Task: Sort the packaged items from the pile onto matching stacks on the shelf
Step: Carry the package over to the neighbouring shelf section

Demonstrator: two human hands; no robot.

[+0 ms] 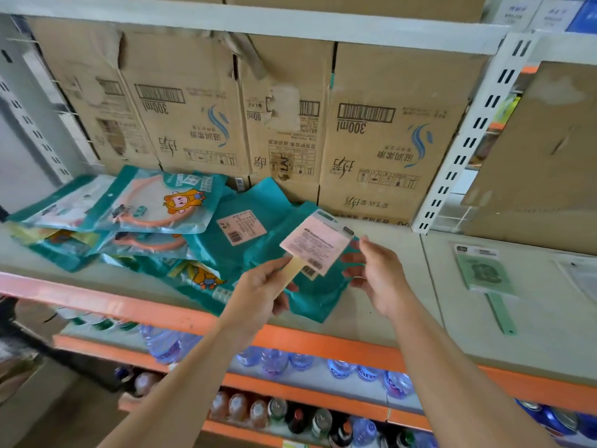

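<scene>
While in left grip point(258, 294), pink packet point(318, 242)

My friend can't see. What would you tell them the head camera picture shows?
A left hand pinches a pink pack by its handle, the right hand open beside it, above a pile of teal packets on a shelf. A green pack lies to the right; cardboard boxes stand behind.

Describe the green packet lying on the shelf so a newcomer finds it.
On the orange-edged shelf, look right of the white slotted post. The green packet lies flat there, away from the teal pile; only it has a long green handle.
</scene>
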